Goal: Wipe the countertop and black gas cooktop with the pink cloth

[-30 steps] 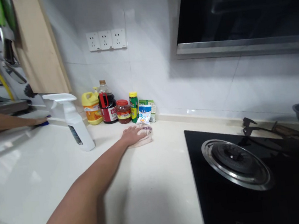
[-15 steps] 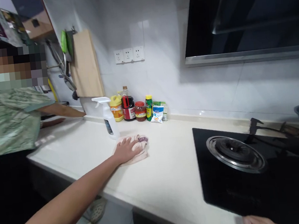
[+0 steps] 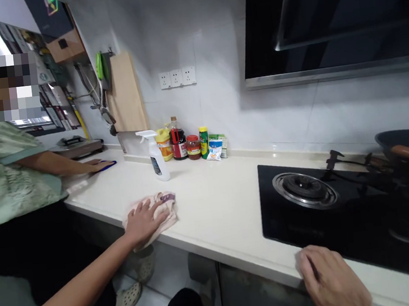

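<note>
Left hand [image 3: 142, 223] lies flat, fingers spread, pressing the cloth [image 3: 159, 211] at the counter's [image 3: 217, 200] front edge, well short of the sprayer [image 3: 156, 154]. Right hand [image 3: 331, 281] rests loose on the edge by the hob [image 3: 342, 216], holding nothing. Counter looks mostly clean; the strip near the hob seems left.

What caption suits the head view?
Left hand presses a cloth on the countertop; right hand rests on its edge.

head cam: I have one view only | looks forward and down along the tabletop [image 3: 224, 204] | near range | faces the tiled wall [image 3: 220, 97]
</note>
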The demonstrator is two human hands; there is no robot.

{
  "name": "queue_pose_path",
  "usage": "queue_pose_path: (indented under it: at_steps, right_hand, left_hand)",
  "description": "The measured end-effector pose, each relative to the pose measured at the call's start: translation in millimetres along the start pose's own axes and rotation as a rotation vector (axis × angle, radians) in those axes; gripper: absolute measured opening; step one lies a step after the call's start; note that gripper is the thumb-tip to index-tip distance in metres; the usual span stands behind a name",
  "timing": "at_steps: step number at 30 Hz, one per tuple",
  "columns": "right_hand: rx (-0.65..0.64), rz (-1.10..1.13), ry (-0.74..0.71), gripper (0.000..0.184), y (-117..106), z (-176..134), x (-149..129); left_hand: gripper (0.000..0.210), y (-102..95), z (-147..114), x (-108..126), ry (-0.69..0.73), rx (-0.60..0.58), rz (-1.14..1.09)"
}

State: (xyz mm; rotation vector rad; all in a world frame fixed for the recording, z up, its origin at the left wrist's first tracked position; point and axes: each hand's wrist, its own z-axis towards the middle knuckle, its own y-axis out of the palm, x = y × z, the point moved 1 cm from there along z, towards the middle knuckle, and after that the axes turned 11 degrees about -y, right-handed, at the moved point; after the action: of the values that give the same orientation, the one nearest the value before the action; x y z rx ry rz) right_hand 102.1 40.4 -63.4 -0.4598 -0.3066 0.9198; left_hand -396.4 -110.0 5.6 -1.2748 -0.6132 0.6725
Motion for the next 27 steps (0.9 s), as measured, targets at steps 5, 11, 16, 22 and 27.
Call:
queue_pose_path:
  at_steps: [5,11,16,22,27]
  right_hand:
    - [-0.01,0.01,0.118,0.03,8.0,-9.6,-4.3]
    - [-0.037,0.049,0.158,0.033,13.2,-10.5,2.5]
    - [-0.081,0.058,0.186,0.035,-1.1,-12.8,1.0]
    - [-0.103,0.098,0.141,0.033,-26.8,-9.1,5.6]
    - [-0.077,0.141,0.072,0.043,-33.2,-10.7,52.6]
  left_hand:
    - [0.064,-3.0,-57.0,78.8,0.214,0.059,-0.083]
    - [0.066,20.4,-139.2,172.7,0.6,0.369,-0.312]
    - [0.077,29.1,-193.3,235.5,0.85,0.44,-0.39]
    - [0.082,32.9,-196.8,245.8,1.038,0.428,-0.247]
    - [0.054,63.9,-135.9,181.0,0.957,0.538,-0.29]
